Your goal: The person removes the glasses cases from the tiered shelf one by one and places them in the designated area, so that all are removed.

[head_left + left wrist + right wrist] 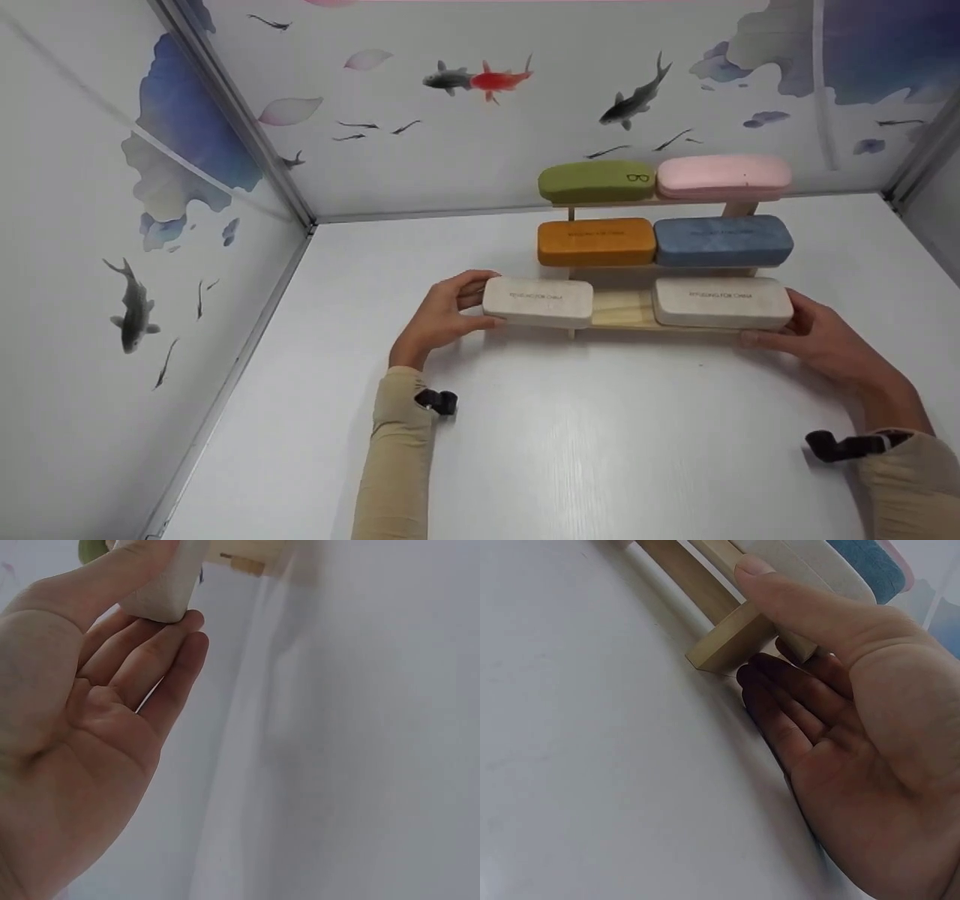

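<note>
Pinching its left end, the left hand [448, 311] holds a cream, rounded oblong case [537, 304], long axis sideways, at the pale wooden tiered rack's [622, 309] bottom left, a gap from the matching cream oblong case [721, 304] whose right end the right hand [834, 341] grips.

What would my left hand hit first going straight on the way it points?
Beyond the cream rectangular case it holds, your left hand would probably meet the orange rectangular case on the wooden rack; depth is unclear.

2 arms [394, 476] extended forward | left hand [442, 311] pinches | right hand [836, 341] grips | hands well apart
</note>
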{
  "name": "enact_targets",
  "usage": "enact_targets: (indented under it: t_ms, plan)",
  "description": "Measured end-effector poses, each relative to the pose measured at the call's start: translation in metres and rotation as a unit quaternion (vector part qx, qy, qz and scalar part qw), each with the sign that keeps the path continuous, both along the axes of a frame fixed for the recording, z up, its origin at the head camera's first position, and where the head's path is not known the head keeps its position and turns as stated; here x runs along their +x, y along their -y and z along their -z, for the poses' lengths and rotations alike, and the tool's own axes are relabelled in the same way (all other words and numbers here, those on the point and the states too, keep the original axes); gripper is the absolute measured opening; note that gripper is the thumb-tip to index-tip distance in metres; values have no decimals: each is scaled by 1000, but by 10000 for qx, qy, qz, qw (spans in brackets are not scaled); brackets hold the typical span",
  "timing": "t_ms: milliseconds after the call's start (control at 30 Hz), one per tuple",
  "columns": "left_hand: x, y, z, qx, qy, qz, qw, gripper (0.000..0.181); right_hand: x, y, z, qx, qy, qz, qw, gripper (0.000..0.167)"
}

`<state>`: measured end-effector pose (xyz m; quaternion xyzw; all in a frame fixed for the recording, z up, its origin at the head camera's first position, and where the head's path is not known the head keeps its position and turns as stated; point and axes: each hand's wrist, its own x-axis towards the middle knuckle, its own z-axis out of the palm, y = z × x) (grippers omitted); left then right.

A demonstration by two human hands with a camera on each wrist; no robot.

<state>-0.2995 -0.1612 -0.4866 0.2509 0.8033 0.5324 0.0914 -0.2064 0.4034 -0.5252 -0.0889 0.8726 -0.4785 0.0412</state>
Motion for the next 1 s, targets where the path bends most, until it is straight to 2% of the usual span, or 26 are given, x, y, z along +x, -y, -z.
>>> enact_targets:
  t_ms: [233,467,767,933,1000]
  plan:
    - [-3,27,4,216,82,-387,9990,75,0,1,-1,80,117,77,9999,91]
    - [-5,43,13,539,35,-1050,9930,74,0,2,-1,-25,111,95,9999,87]
    - [-9,37,20,356,-124,-1674,9852,73,-2,1,0,-29,-14,26,10000,88]
    - [-11,28,19,-44,-248,-1928,9809,72,-1,1,1,-54,-97,-48,9999,86]
    - [-13,24,17,-216,-281,-1944,9803,71,0,2,1,-97,-66,-2,9999,85]
